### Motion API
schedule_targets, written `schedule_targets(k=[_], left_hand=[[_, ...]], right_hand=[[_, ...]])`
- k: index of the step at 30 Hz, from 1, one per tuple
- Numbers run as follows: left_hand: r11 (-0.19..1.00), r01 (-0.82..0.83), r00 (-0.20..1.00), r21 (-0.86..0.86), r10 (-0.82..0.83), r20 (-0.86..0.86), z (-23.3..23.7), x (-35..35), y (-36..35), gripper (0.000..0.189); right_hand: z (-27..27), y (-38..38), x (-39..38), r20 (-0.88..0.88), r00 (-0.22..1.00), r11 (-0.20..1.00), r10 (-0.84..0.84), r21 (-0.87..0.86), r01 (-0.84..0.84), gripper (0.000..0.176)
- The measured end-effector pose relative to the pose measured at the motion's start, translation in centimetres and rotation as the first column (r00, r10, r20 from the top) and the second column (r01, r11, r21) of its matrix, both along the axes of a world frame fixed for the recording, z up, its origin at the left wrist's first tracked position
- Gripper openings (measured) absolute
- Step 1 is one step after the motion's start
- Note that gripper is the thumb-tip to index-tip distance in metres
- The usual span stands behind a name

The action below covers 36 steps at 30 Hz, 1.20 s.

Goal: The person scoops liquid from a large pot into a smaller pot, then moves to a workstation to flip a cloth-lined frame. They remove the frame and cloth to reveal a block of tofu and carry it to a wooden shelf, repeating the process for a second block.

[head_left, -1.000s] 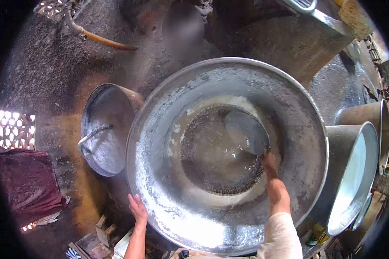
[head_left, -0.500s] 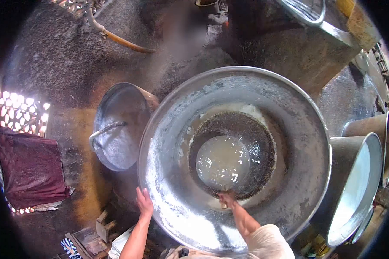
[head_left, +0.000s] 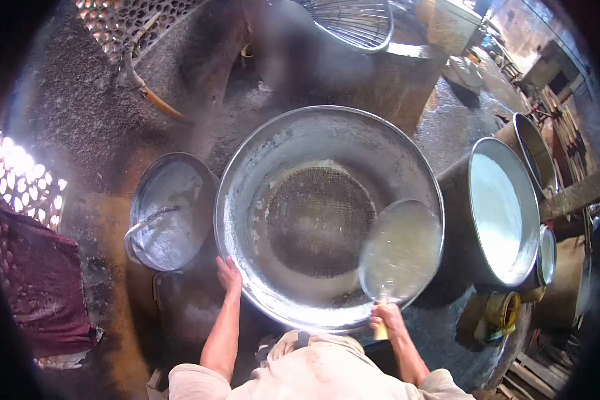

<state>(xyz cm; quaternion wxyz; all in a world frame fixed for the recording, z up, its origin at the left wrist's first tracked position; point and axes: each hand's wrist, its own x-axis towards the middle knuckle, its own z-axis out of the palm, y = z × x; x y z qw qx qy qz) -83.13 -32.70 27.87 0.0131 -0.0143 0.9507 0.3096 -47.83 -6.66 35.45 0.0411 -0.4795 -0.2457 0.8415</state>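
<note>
My right hand (head_left: 388,317) is closed round the pale handle of a big round ladle (head_left: 401,250). The ladle holds cloudy, pale liquid and hangs over the right side of a wide metal basin (head_left: 280,143), slightly blurred. At the basin's lower-left rim, my left hand (head_left: 230,273) rests with its fingers stretched out. A dark round patch with a mesh-like texture (head_left: 320,220) shows at the basin's bottom.
To the left stands a smaller metal pot (head_left: 180,177) with a handled tool in it. A tall pot (head_left: 500,213) with whitish contents is close on the right, a yellow bucket (head_left: 503,313) below it. A ribbed metal basket (head_left: 357,23) lies at the top.
The ladle has risen from the basin's middle and swung right towards the rim in my right hand. My view has shifted; my left hand is still at the basin's edge.
</note>
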Motion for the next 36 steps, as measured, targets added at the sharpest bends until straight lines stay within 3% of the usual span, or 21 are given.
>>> schedule_targets(k=[4, 5, 9, 13, 15, 17, 19, 20, 21, 22, 24, 25, 27, 28, 29, 30, 32, 33, 34, 35, 36], left_hand=[[0.999, 0.005, 1.0, 0.043, -0.006, 0.016, 0.0, -0.2, 0.1, 0.039], [0.998, -0.003, 1.0, 0.06, 0.002, 0.015, -0.5, -0.3, 0.0, 0.04], [0.999, -0.017, 0.999, 0.035, 0.016, 0.035, -1.6, -0.7, -0.2, 0.04], [1.0, -0.029, 0.998, 0.006, 0.028, 0.055, -0.8, -0.5, 0.1, 0.04], [0.999, -0.043, 0.996, -0.017, 0.044, 0.074, 0.0, -0.4, 0.3, 0.04], [1.0, -0.023, 0.995, -0.017, 0.024, 0.093, 0.6, -0.3, 0.5, 0.04], [0.999, -0.037, 0.999, -0.025, 0.037, 0.009, 0.1, -0.2, 0.6, 0.038], [0.999, -0.052, 0.996, -0.002, 0.052, 0.07, 1.0, -0.2, 0.9, 0.038], [0.997, -0.072, 0.989, 0.022, 0.069, 0.129, 1.1, -0.2, 1.0, 0.038], [0.998, -0.053, 0.998, -0.02, 0.054, 0.045, -1.0, -0.1, -0.3, 0.038], [0.997, -0.073, 0.995, -0.03, 0.075, 0.066, 0.2, 0.0, 0.6, 0.039], [0.996, -0.086, 0.993, -0.025, 0.087, 0.076, 1.1, -0.1, 1.4, 0.04], [0.989, -0.144, 0.984, -0.029, 0.146, 0.102, 0.8, 0.1, 1.6, 0.045], [0.985, -0.137, 0.987, -0.103, 0.144, 0.065, 0.0, 0.4, 0.7, 0.048], [0.975, -0.131, 0.99, -0.177, 0.138, 0.029, -0.6, 0.4, 0.1, 0.051], [0.983, -0.125, 0.99, -0.133, 0.131, 0.041, -0.1, 0.2, 0.6, 0.054], [0.976, -0.141, 0.987, -0.167, 0.152, 0.055, -0.3, 0.4, 0.5, 0.055], [0.97, -0.153, 0.984, -0.188, 0.167, 0.062, -0.3, 0.4, 0.5, 0.055], [0.967, -0.163, 0.983, -0.195, 0.177, 0.056, -0.3, 0.4, 0.3, 0.055], [0.972, -0.149, 0.983, -0.183, 0.165, 0.077, -0.3, 0.2, 0.3, 0.055], [0.976, -0.135, 0.984, -0.168, 0.153, 0.097, -0.2, 0.2, 0.2, 0.055]], right_hand=[[3.0, -1.5, 4.9, -0.001, 0.978, 0.978, -0.208, 0.035, 0.207, 0.007], [3.1, -1.7, 5.4, -0.106, 0.962, 0.967, -0.25, -0.067, 0.244, 0.011], [3.2, -1.8, 4.0, -0.068, 0.948, 0.95, -0.311, 0.013, 0.312, 0.011], [-1.8, 1.9, -0.3, 0.049, 0.987, 0.987, -0.153, 0.051, 0.15, 0.006], [-3.0, 4.8, -5.4, 0.226, 0.973, 0.971, 0.039, 0.223, -0.09, 0.002], [-9.3, 9.2, -8.9, 0.31, 0.932, 0.909, 0.191, 0.303, -0.287, 0.007], [-13.2, 14.4, -14.1, 0.455, 0.879, 0.839, 0.144, 0.415, -0.352, 0.011], [-17.6, 17.6, -16.1, 0.657, 0.737, 0.701, 0.162, 0.449, -0.554, 0.011], [-24.1, 20.7, -16.1, 0.601, 0.799, 0.595, 0.006, 0.64, -0.486, 0.016], [-22.1, 23.3, -19.4, 0.77, 0.632, 0.253, 0.085, 0.597, -0.761, 0.034], [-28.4, 29.0, -21.7, 0.759, 0.647, 0.017, -0.076, 0.649, -0.76, 0.04], [-27.9, 30.3, -23.6, 0.763, 0.643, 0.018, -0.064, 0.645, -0.764, 0.04], [-24.5, 31.3, -26.5, 0.904, 0.425, 0.048, 0.057, 0.422, -0.905, 0.038], [-26.7, 31.6, -26.4, 0.905, 0.418, 0.047, 0.074, 0.415, -0.908, 0.038], [-29.4, 32.2, -25.5, 0.95, 0.286, -0.259, 0.128, 0.31, -0.915, 0.04], [-30.3, 31.7, -25.2, 0.98, 0.145, -0.546, 0.137, 0.197, -0.815, 0.042], [-30.6, 28.5, -24.2, 0.926, 0.044, -0.377, 0.375, 0.195, -0.905, 0.047], [-37.6, 26.9, -20.1, 0.848, 0.349, -0.388, 0.398, 0.5, -0.774, 0.041], [-43.4, 25.1, -16.6, 0.699, 0.575, -0.441, 0.424, 0.715, -0.543, 0.035], [-43.5, 22.5, -15.7, 0.518, 0.544, -0.093, 0.66, 0.775, -0.625, 0.028], [-43.2, 19.9, -15.0, 0.235, 0.612, 0.355, 0.755, 0.638, -0.683, 0.023]])
